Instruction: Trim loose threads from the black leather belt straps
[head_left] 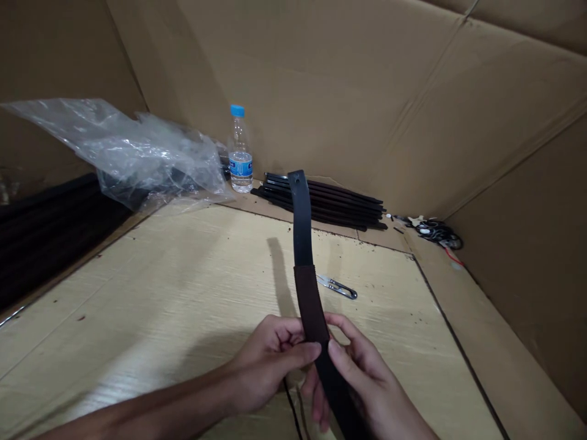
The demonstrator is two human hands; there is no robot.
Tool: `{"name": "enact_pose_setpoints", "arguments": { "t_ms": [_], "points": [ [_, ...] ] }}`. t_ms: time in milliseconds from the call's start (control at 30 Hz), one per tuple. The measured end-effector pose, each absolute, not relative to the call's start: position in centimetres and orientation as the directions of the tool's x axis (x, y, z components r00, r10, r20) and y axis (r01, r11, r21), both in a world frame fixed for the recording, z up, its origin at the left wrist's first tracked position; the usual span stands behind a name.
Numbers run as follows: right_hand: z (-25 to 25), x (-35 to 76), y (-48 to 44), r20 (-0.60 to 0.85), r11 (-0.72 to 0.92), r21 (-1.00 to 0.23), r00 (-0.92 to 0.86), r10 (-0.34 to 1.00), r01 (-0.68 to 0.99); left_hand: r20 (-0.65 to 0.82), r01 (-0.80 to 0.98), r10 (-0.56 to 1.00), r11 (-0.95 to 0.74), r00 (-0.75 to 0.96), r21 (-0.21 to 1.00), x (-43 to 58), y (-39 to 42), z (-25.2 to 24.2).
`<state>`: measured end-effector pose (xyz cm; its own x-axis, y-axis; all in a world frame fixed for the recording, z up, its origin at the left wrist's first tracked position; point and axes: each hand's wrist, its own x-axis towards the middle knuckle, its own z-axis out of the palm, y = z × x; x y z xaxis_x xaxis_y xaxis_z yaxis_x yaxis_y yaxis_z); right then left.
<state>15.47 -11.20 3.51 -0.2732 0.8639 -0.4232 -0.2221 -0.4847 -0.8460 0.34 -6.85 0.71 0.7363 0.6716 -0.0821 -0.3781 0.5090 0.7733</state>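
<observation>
A dark strap (304, 263) stands up from between my hands, black at its upper end with a small hole and brown lower down. My left hand (270, 360) pinches its left edge with thumb and fingers closed on it. My right hand (362, 379) grips the strap's right side, thumb laid along it, fingers curled behind. Both hands hover just above the pale wooden board (183, 293).
Small metal thread snips (338, 286) lie on the board beyond the strap. A stack of black straps (330, 205) and a water bottle (239, 150) sit by the cardboard wall (367, 91). Crumpled clear plastic (128, 150) covers dark items at left. Tangled cords (435, 232) lie right.
</observation>
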Motion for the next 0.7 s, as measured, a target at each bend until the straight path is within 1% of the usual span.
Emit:
{"name": "enact_pose_setpoints", "arguments": {
  "t_ms": [100,167,300,433,567,633,700],
  "points": [
    [3.6,15.1,-11.2,-0.403,-0.463,-0.844,-0.249,0.881,-0.271,-0.106,-0.384,0.660,0.552,0.743,0.740,0.7,-7.3,0.3],
    [3.4,14.9,-11.2,-0.401,-0.450,-0.865,-0.234,0.886,-0.223,-0.120,-0.371,0.668,0.543,0.734,0.754,0.8,-7.5,0.1],
    [2.9,14.9,-11.2,-0.359,-0.383,-0.920,-0.209,0.909,-0.083,-0.096,-0.391,0.695,0.507,0.713,0.768,1.1,-8.1,0.3],
    [2.9,14.8,-11.5,-0.385,-0.387,-0.922,-0.158,0.909,0.018,-0.122,-0.360,0.734,0.462,0.668,0.810,1.0,-8.5,0.9],
    [3.0,14.6,-11.8,-0.430,-0.424,-0.903,-0.107,0.897,0.073,-0.096,-0.318,0.786,0.355,0.611,0.879,0.8,-8.7,1.3],
    [3.0,14.6,-11.8,-0.432,-0.425,-0.901,-0.099,0.896,0.083,-0.099,-0.313,0.786,0.354,0.610,0.881,0.7,-8.7,1.3],
    [2.9,14.6,-11.7,-0.431,-0.426,-0.902,-0.099,0.897,0.069,-0.112,-0.324,0.765,0.395,0.634,0.860,0.8,-8.7,1.0]
  ]
}}
